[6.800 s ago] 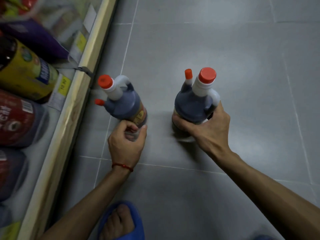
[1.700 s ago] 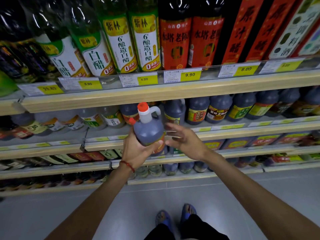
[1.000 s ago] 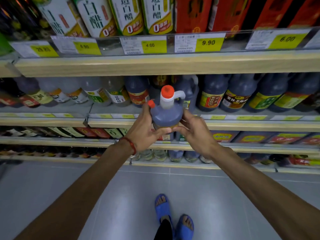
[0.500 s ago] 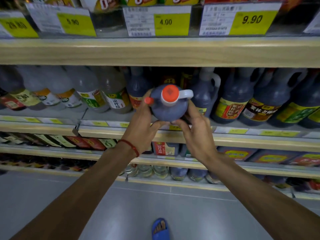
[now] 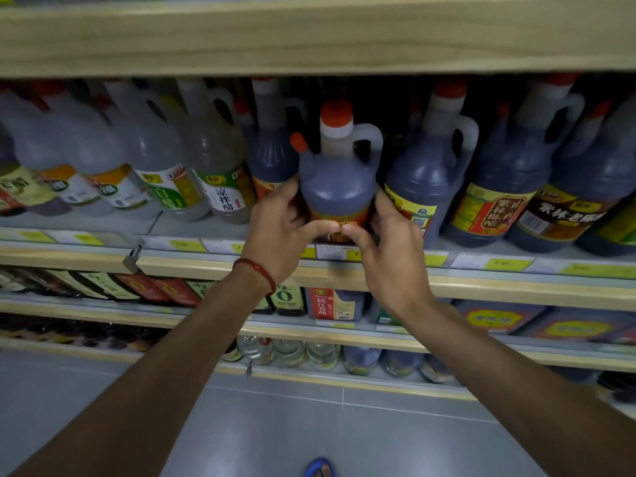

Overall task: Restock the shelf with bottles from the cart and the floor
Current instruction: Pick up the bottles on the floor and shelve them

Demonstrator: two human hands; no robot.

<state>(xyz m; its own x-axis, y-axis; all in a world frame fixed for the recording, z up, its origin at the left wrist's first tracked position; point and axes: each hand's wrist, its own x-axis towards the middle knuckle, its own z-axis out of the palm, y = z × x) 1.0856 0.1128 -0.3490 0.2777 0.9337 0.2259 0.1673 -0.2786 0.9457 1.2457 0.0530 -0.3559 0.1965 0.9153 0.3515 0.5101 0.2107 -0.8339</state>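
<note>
Head view: one dark bottle (image 5: 339,187) stands upright at the middle of the frame, at the front lip of the shelf (image 5: 481,287). Its long axis runs vertical, with the big red cap (image 5: 336,113) toward 12 o'clock. Its loop handle (image 5: 373,139) faces 3 o'clock and one small red-capped spout (image 5: 297,142) juts toward 10 o'clock. The left hand (image 5: 278,232) wraps the bottle's lower body from 9 o'clock and the right hand (image 5: 389,249) from 3 o'clock. The fingers of both curl round behind, and the two thumbs meet tip to tip across the front label. The thumbs cover the base, so I cannot tell whether it rests on the board. One red cord bracelet (image 5: 256,268) circles the left wrist.

At 3 o'clock of the held bottle stand three dark handled jugs (image 5: 430,173) in a row, with a sliver of another at the frame edge. One more dark bottle (image 5: 272,149) stands just behind at 10 o'clock. Toward 9 o'clock stand pale bottles (image 5: 213,166), at least four, too blurred to count surely. One blue sandal (image 5: 320,468) shows at 6 o'clock
</note>
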